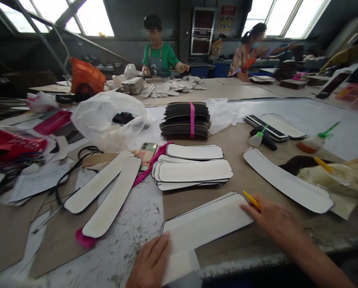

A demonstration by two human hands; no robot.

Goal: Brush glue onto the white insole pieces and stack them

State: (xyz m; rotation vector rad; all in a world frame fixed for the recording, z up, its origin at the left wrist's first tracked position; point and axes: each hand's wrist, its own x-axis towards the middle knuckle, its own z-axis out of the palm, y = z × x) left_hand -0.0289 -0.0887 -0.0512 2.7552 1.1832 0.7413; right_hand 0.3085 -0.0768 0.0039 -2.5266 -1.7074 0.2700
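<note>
Near the table's front edge lies a long white panel (207,224) with rounded corners and a dark rim, with at least one more under its far edge. My left hand (151,260) rests flat with its fingertips on the panel's left end, close to a small pale sheet (182,266). At the right end, my right hand (275,218) has its fingers closed around a slim yellow tool (251,200), whose kind I cannot make out. One of its fingertips touches the panel. Just beyond lies a stack of similar white panels (194,171).
Curved white panels (287,180) lie on the right, two more (113,196) on the left. A dark bundle with a pink band (192,120) stands behind. Green-tipped bottles (312,142), a phone (147,154) and plastic bags (107,116) surround the work. Other people work across the table.
</note>
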